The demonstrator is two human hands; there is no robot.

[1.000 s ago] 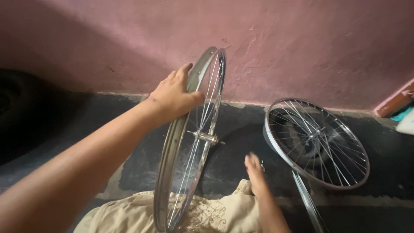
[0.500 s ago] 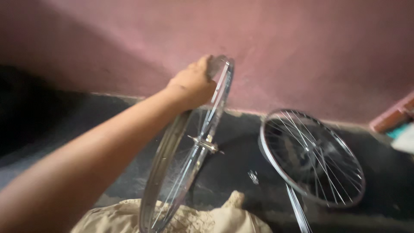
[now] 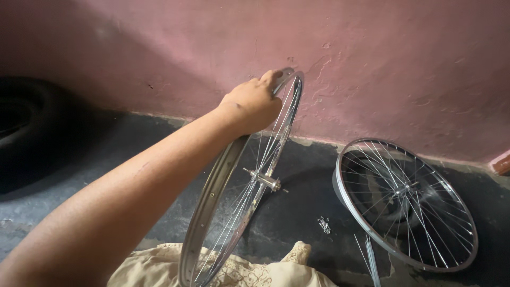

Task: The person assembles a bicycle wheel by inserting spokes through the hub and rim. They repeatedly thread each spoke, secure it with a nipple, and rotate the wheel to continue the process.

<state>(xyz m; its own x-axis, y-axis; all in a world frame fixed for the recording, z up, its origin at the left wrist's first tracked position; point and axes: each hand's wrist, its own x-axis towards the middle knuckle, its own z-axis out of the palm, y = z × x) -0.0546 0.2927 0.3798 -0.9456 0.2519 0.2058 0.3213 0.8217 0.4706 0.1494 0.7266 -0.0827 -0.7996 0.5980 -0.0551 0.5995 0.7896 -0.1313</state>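
left hand (image 3: 252, 103) gripping upright wheel rim (image 3: 210, 196), pink wall (image 3: 372, 64)

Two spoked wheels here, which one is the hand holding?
The upright wheel in the middle, left hand on its top rim; the other wheel leans untouched at right.

A silver bicycle wheel (image 3: 241, 186) with thin wire spokes and no tyre stands upright on its edge, tilted slightly, its top near a pink wall. Its metal hub sits at the centre, axle sticking out. The bottom of its rim rests against pale patterned cloth.
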